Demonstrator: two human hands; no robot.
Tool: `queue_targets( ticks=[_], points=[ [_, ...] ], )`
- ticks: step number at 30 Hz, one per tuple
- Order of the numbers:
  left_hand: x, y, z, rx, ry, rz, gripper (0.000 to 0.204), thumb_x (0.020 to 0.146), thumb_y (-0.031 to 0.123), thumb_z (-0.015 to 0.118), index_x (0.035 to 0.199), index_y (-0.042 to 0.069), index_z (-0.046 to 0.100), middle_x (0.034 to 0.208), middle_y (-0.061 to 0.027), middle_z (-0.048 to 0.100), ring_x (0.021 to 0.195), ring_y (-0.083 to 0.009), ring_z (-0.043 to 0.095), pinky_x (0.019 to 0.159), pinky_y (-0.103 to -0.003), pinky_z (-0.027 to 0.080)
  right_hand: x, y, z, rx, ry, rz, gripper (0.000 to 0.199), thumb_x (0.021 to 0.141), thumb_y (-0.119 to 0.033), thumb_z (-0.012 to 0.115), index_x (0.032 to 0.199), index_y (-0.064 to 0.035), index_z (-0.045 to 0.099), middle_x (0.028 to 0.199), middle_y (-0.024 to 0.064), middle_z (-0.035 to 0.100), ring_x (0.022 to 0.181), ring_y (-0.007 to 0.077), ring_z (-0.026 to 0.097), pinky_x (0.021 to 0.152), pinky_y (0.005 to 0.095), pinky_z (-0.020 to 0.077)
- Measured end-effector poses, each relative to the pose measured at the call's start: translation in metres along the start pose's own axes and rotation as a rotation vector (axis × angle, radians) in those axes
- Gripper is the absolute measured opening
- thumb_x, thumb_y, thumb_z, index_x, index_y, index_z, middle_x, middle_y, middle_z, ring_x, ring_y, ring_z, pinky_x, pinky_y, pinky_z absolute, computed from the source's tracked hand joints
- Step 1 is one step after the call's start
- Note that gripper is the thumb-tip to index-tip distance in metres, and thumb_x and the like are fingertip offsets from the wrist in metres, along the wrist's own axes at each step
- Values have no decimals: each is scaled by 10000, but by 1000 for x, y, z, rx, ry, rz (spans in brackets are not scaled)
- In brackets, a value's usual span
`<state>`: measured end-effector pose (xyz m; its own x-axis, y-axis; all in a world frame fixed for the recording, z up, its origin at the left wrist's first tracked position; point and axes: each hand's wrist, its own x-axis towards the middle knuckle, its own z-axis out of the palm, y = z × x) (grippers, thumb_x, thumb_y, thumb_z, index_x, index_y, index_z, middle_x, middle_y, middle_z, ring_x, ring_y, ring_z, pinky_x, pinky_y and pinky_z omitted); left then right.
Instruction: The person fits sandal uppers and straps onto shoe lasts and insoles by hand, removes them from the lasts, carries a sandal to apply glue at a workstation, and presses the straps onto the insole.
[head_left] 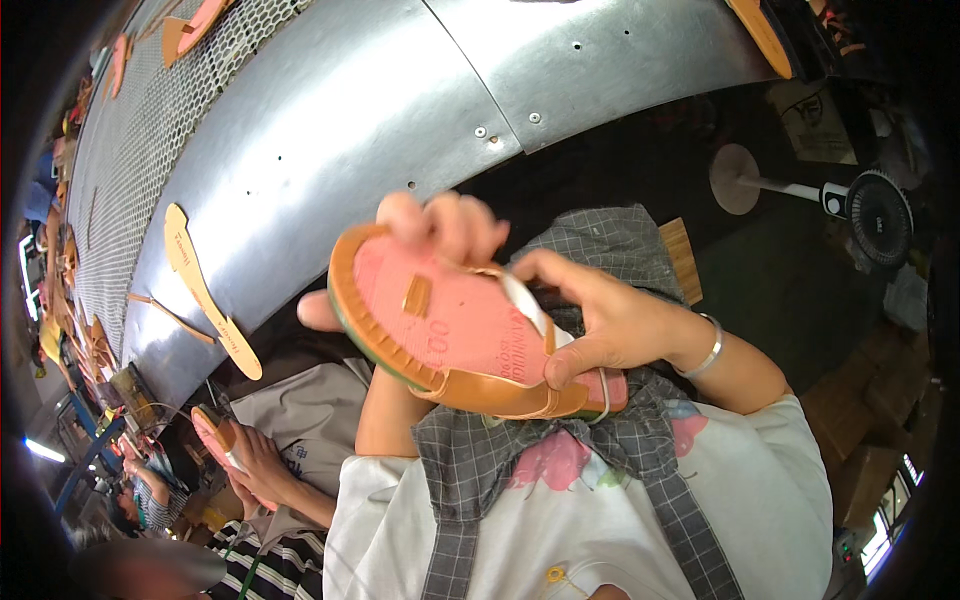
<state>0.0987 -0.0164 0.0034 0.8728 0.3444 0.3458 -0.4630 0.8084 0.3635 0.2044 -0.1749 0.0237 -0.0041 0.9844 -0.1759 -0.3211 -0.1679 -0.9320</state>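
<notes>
"Two hands, left hand [440, 222] and right hand [610, 315], on one sandal [470, 310]. How does it lie against the fingers?"

"It's held up in front of the person's shirt [750, 470], pink footbed toward the camera, toe end to the left, heel at the lower right. The left forearm passes behind it, and the left fingers bend over the far edge near the toe."

"So the left is grasping it?"

"Yes, around the toe end. Those fingers are blurred, though, so I can't tell exactly where their tips rest."

"And the right?"

"Grasping too, nearer the heel. Its thumb lies on the tan strap [490, 393]; the forefinger stretches out just beside the raised part with the white lining [522, 298]. A thin pale band [604, 395] loops around the heel, just beyond the thumb."

"What's around them?"

"Ahead and to the left, a metal worktop [330, 130] carries a long, flat tan piece [205, 285] with a thin tan strip [170, 318] near it. Below those, a co-worker's hand [258, 462] holds another sandal [213, 440]. Well apart on the right is a fan [880, 215]."
</notes>
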Motion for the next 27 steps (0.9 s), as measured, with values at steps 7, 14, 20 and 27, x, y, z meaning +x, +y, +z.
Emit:
queue_targets(
  ticks=[7, 14, 20, 27],
  points=[
    [17, -15, 49, 875, 509, -164, 691, 995, 508, 313, 1443, -14, 252, 1399, -182, 410, 1275, -259, 437, 1074, -396, 345, 2, -14, 10, 315, 464, -116, 911, 714, -152, 832, 1406, 2, 260, 1309, 107, 444, 1230, 157, 424, 1038, 329, 361],
    [-8, -38, 45, 769, 419, -24, 671, 1012, 409, 316, 1487, -4, 83, 1487, -182, 274, 1357, -250, 326, 1114, -401, 270, 0, -15, 4, 482, 494, -178, 617, 1007, -491, 283, 1397, -14, 308, 1281, 90, 500, 1184, 154, 487, 1012, 306, 389],
    [-8, -39, 45, 1036, 363, -19, 637, 1003, 238, 391, 1489, -11, 63, 1481, -186, 283, 1348, -247, 335, 1112, -392, 261, 9, -15, 7, 259, 639, -242, 394, 974, -361, 529, 1159, -24, 442, 1087, 64, 559, 1011, 85, 510, 901, 260, 432],
    [-16, -37, 35, 827, 374, -152, 726, 978, 143, 393, 1481, -1, -109, 1521, -212, 184, 1368, -267, 306, 1112, -365, 243, -1, 0, 0, 367, 568, -182, 487, 972, -305, 540, 1317, -10, 363, 1225, 89, 514, 1119, 119, 496, 962, 291, 419]
  ],
)
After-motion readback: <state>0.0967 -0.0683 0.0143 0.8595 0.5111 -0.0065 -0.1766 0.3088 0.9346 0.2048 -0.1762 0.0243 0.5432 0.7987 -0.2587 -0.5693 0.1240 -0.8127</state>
